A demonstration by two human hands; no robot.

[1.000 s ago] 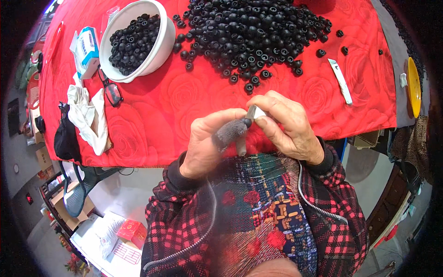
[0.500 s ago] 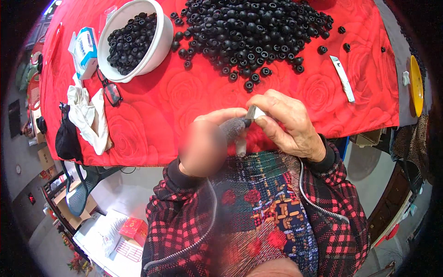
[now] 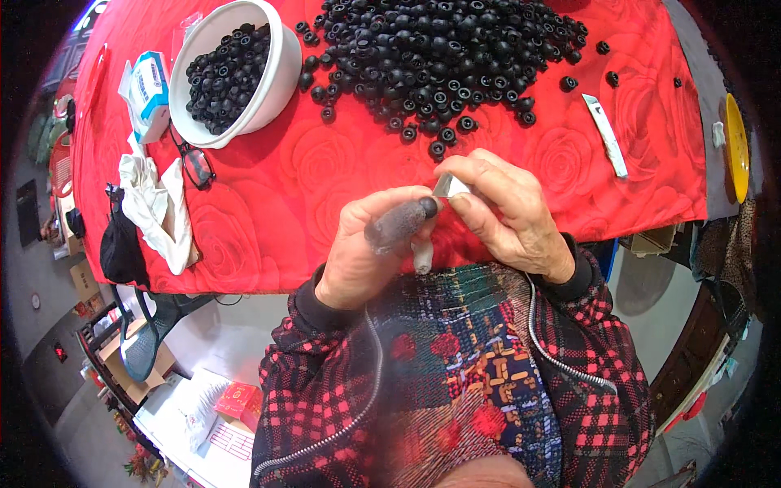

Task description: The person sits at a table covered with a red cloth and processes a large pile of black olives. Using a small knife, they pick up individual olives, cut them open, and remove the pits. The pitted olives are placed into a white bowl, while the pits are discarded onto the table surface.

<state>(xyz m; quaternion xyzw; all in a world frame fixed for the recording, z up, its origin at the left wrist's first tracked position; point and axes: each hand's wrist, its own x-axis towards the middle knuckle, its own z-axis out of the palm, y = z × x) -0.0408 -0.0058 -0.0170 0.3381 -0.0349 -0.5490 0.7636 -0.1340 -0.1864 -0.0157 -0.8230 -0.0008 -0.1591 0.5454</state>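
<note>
My left hand (image 3: pixel 358 252) is closed on a small round black part (image 3: pixel 428 207), pinched at the fingertips. A fuzzy grey cover (image 3: pixel 394 228) sits over its thumb, and a whitish wrapping (image 3: pixel 422 259) shows below, apparently on another finger. Just to the right, my right hand (image 3: pixel 512 215) pinches a small flat metal blade (image 3: pixel 443 185) with a white wrapped end (image 3: pixel 458 189). The blade's tip is close to the black part, with a narrow gap between them. Beyond both hands lies a big heap of similar black parts (image 3: pixel 447 61).
A white bowl (image 3: pixel 281 89) of black parts stands at the far left. Near it are a blue-and-white box (image 3: pixel 149 93), eyeglasses (image 3: pixel 198 165), white cloth (image 3: pixel 167 215) and a black cloth item (image 3: pixel 122 244). A white strip (image 3: pixel 604 134) lies right on the red tablecloth (image 3: pixel 268 236); a yellow plate (image 3: pixel 736 150) is farther right.
The black part has come away from the blade and now shows its rounded top. My left hand has turned slightly; my right hand has hardly moved.
</note>
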